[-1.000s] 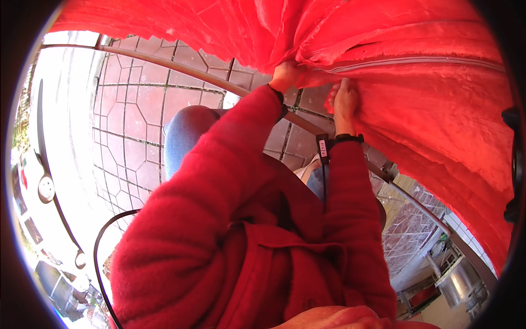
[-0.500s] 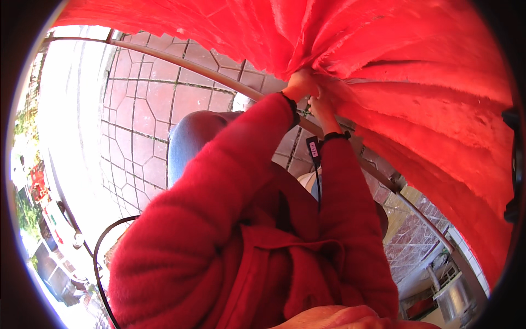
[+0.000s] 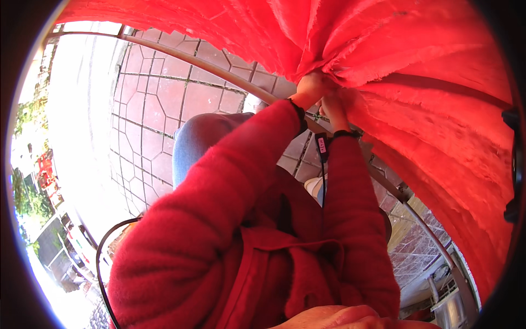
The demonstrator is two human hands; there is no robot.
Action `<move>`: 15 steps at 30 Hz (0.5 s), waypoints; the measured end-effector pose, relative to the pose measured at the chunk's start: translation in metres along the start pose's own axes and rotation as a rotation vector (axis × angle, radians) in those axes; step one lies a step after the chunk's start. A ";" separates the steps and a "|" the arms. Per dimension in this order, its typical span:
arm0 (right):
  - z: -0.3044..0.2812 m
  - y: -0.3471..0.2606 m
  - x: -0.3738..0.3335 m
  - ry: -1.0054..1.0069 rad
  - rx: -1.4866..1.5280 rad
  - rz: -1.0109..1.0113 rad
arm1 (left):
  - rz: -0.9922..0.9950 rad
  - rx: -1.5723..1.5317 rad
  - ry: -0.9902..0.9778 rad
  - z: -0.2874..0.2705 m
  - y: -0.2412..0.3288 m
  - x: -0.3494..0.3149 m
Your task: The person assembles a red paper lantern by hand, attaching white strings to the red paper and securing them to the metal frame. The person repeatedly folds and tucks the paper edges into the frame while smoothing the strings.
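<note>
A large sheet of red cloth [image 3: 433, 115] with frayed edges spreads across the top and right, its folds gathered to one point. At that gather, my left hand [image 3: 310, 89] is closed on the cloth. Just below and to the right, my right hand [image 3: 335, 109] is also closed, touching the bunched folds; its fingertips are partly hidden. Both arms reach forward in red fuzzy sleeves, with dark bands at the wrists. A small black device [image 3: 321, 148] on a cable hangs by my right wrist.
A long metal rail [image 3: 219, 74] runs diagonally beneath the hands and cloth. Below it lie reddish paving tiles [image 3: 150, 104]. My jean-clad knee [image 3: 192, 142] is at the left of the rail. A metal pot [image 3: 452, 311] stands at the lower right; a black cable [image 3: 99, 257] curves at the left.
Both hands have shifted slightly right and down in the picture, still at the gather. My right hand now sits deeper against the folds. The whole view has shifted a little.
</note>
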State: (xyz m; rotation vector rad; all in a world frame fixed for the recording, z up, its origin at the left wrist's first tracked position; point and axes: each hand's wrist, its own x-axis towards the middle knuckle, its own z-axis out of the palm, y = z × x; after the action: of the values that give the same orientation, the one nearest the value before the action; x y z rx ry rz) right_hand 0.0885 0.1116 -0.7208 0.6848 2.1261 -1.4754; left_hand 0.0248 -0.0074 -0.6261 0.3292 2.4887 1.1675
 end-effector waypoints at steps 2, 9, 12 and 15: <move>-0.012 -0.006 -0.003 -0.140 0.353 0.103 | -0.086 -0.045 0.013 -0.004 0.004 -0.002; -0.018 -0.013 -0.022 0.051 1.098 0.226 | -0.106 -0.046 0.171 0.001 -0.010 0.005; -0.024 -0.007 -0.019 0.063 1.098 0.234 | -0.134 0.017 0.153 0.005 -0.018 0.009; -0.023 0.001 -0.021 0.067 1.031 0.259 | -0.124 -0.069 0.204 0.008 -0.020 0.010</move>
State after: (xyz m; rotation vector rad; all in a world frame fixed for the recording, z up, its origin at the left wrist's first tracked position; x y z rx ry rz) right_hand 0.1030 0.1311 -0.7011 1.2877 1.1085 -2.3577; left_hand 0.0180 -0.0107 -0.6487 0.0372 2.5898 1.2884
